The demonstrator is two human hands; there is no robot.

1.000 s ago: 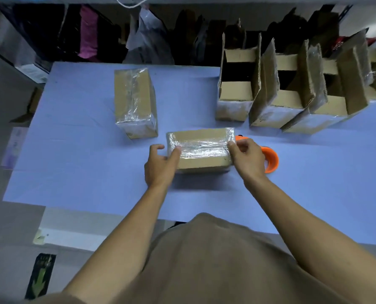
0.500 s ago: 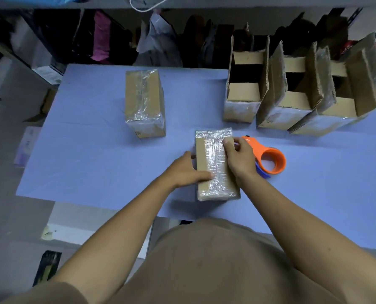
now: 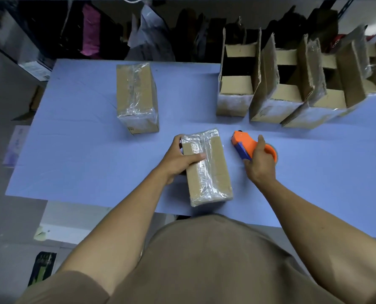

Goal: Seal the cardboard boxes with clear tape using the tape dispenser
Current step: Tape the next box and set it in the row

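A small cardboard box wrapped with clear tape lies lengthwise on the blue table, near the front edge. My left hand holds its left side, thumb across the top and fingers round the far corner. Right of the box lies the orange and blue tape dispenser. My right hand grips its handle, thumb over the orange body. A second taped box stands further back on the left.
Several open cardboard boxes with raised flaps stand in a row at the table's back right. Dark clutter and bags fill the shelf behind. The floor shows beyond the table's left and front edges.
The box was turned from crosswise to lengthwise. My right hand left the box and took hold of the tape dispenser. My left hand shifted to the box's far left corner.
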